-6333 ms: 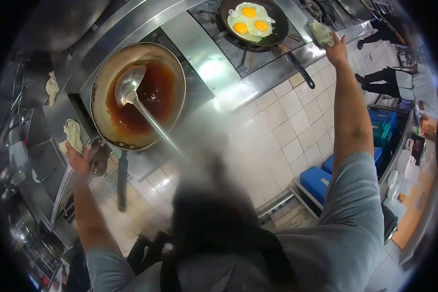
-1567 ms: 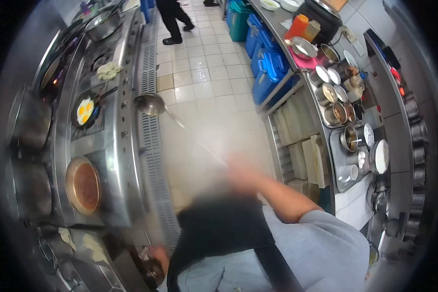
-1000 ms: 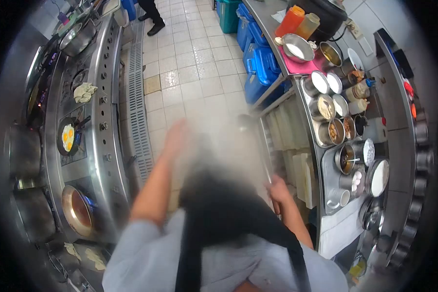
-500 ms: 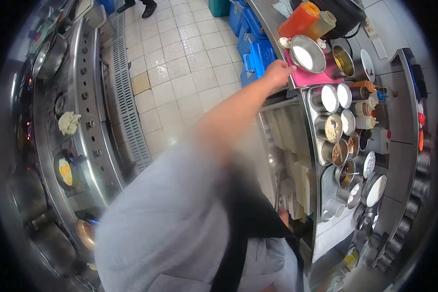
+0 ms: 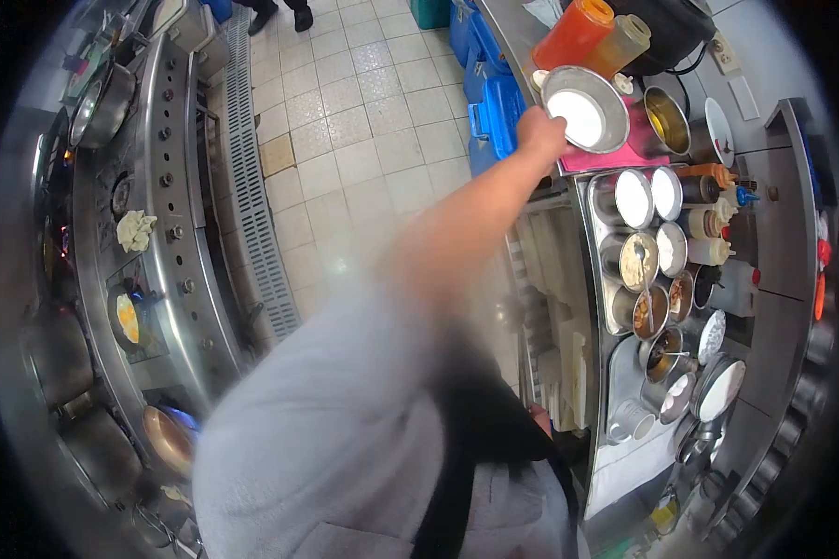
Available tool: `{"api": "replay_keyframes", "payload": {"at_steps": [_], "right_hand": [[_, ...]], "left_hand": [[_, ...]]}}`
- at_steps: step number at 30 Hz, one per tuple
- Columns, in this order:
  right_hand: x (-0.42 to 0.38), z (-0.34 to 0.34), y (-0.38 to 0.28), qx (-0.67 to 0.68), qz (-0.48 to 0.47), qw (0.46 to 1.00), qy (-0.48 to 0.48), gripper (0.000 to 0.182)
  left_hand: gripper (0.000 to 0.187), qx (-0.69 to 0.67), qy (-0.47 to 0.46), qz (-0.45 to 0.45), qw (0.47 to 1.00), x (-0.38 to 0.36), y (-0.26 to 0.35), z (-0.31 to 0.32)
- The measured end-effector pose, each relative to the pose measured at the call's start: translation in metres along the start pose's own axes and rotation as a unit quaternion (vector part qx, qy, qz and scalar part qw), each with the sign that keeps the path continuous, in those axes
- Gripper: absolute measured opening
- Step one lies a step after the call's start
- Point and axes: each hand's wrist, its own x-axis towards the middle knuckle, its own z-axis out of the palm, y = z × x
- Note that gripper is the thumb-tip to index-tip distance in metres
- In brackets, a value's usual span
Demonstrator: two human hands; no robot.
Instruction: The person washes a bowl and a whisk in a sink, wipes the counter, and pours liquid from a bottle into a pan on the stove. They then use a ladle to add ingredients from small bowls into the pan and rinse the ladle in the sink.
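Observation:
My left hand [image 5: 541, 138] reaches to the counter and grips the rim of a metal bowl [image 5: 613, 129] with white contents, its thumb over the near edge. The bowl tilts slightly toward me above a pink mat [image 5: 582, 161]. Beside it stands a metal pot [image 5: 666, 121] with yellow contents. Low by the counter front, my right hand [image 5: 539, 419] shows only in part, beside an open compartment [image 5: 557, 326] under the counter; its fingers are mostly hidden.
Metal containers [image 5: 639, 261] of ingredients fill trays on the counter. Squeeze bottles [image 5: 576, 35] stand at its far end. Behind me, a stove [image 5: 172, 233] holds a pan with eggs [image 5: 127, 319] and a copper-coloured pan [image 5: 163, 438] over a blue flame. A person's shoes [image 5: 303, 17] show on the tiled floor.
My left hand has closed on the bowl's rim, and the bowl has shifted toward me and tilted. The right hand stays low by the counter front. The view has shifted slightly.

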Motion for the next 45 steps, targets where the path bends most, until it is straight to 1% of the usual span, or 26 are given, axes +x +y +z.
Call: {"api": "replay_keyframes", "payload": {"at_steps": [3, 4, 5, 7, 9, 11, 12, 14, 17, 20, 22, 25, 27, 29, 31, 32, 34, 36, 37, 38, 39, 40, 41, 42, 43, 45], "right_hand": [[0.006, -0.021, -0.020, 0.017, 0.001, 0.999, -0.049, 0.049], [0.027, -0.008, -0.004, 0.019, -0.040, 0.999, -0.001, 0.046], [0.040, -0.005, 0.017, 0.022, -0.040, 0.999, 0.002, 0.046], [0.019, -0.034, -0.037, -0.035, -0.055, 0.996, -0.065, 0.043], [0.004, -0.037, -0.067, -0.041, -0.033, 0.998, -0.035, 0.042], [0.012, -0.031, -0.067, -0.020, -0.016, 0.998, -0.056, 0.042], [0.015, -0.026, -0.069, -0.013, -0.003, 0.998, -0.061, 0.042], [0.017, -0.020, -0.074, -0.004, 0.020, 0.997, -0.070, 0.042], [0.013, -0.020, -0.095, 0.003, 0.011, 0.998, -0.067, 0.041], [0.015, -0.020, -0.111, 0.022, -0.005, 0.998, -0.053, 0.039], [0.021, -0.024, -0.125, 0.035, -0.011, 0.998, -0.048, 0.038], [0.032, -0.035, -0.146, 0.049, -0.019, 0.998, -0.041, 0.037], [0.040, -0.044, -0.160, 0.054, -0.025, 0.997, -0.041, 0.036], [0.044, -0.052, -0.174, 0.057, -0.029, 0.997, -0.037, 0.036], [0.047, -0.060, -0.189, 0.053, -0.036, 0.997, -0.033, 0.035], [0.047, -0.063, -0.197, 0.048, -0.042, 0.998, -0.029, 0.034], [0.048, -0.070, -0.214, 0.017, -0.083, 0.996, -0.012, 0.034], [0.049, -0.073, -0.232, -0.057, -0.173, 0.983, 0.030, 0.033], [0.050, -0.072, -0.238, -0.058, -0.166, 0.984, 0.023, 0.032], [0.051, -0.068, -0.243, -0.064, -0.161, 0.985, 0.020, 0.032], [0.053, -0.063, -0.245, 0.055, -0.036, 0.997, -0.051, 0.043], [0.056, -0.057, -0.245, 0.161, 0.102, 0.978, -0.089, 0.054], [0.059, -0.057, -0.252, 0.157, 0.107, 0.977, -0.092, 0.054], [0.058, -0.055, -0.269, 0.067, 0.085, 0.991, -0.072, 0.054], [0.052, -0.051, -0.288, 0.093, 0.094, 0.990, -0.051, 0.052], [0.041, -0.044, -0.327, 0.144, 0.109, 0.983, -0.009, 0.050]], "left_hand": [[0.024, -0.034, 0.003, -0.026, 0.999, -0.027, 0.028, -0.035], [0.023, -0.020, -0.003, -0.039, 0.999, -0.030, 0.038, -0.050], [0.024, -0.009, -0.009, -0.052, 0.999, -0.033, 0.050, -0.066], [0.026, 0.031, 0.007, -0.056, 0.998, -0.039, 0.079, -0.090], [0.029, 0.054, 0.022, -0.044, 0.997, -0.029, 0.098, -0.115], [0.032, 0.074, 0.037, -0.030, 0.996, -0.008, 0.115, -0.137], [0.028, 0.053, 0.032, -0.001, 0.998, 0.006, 0.122, -0.147], [0.024, 0.030, 0.030, 0.024, 0.999, 0.027, 0.134, -0.156], [0.029, 0.007, 0.029, 0.043, 0.999, 0.060, 0.152, -0.164], [0.033, 0.100, 0.026, 0.090, 0.991, 0.108, 0.153, -0.156], [0.034, 0.013, 0.058, 0.037, 0.998, 0.112, 0.172, -0.132], [0.034, 0.011, 0.046, 0.035, 0.998, 0.162, 0.161, -0.115], [0.033, 0.020, 0.035, -0.005, 0.999, 0.191, 0.150, -0.110], [0.031, -0.045, -0.024, 0.014, 0.999, 0.220, 0.133, -0.098], [0.029, -0.032, -0.031, 0.018, 0.999, 0.237, 0.122, -0.097], [0.029, -0.007, -0.060, 0.011, 0.998, 0.245, 0.116, -0.099], [0.040, 0.024, -0.096, 0.003, 0.995, 0.244, 0.113, -0.104], [0.037, 0.019, -0.060, -0.006, 0.998, 0.228, 0.101, -0.121], [0.034, 0.018, -0.029, -0.005, 0.999, 0.225, 0.093, -0.128], [0.033, 0.051, -0.028, -0.055, 0.997, 0.224, 0.068, -0.140], [0.035, 0.084, -0.026, -0.103, 0.991, 0.226, 0.032, -0.158], [0.030, 0.119, -0.078, -0.159, 0.977, 0.230, -0.007, -0.178], [0.031, 0.162, -0.082, -0.188, 0.965, 0.229, -0.053, -0.191], [0.032, 0.257, -0.079, -0.191, 0.944, 0.222, -0.076, -0.192], [0.034, 0.351, -0.078, -0.191, 0.913, 0.218, -0.101, -0.192], [0.036, 0.341, -0.059, -0.168, 0.923, 0.213, -0.157, -0.192]]}}
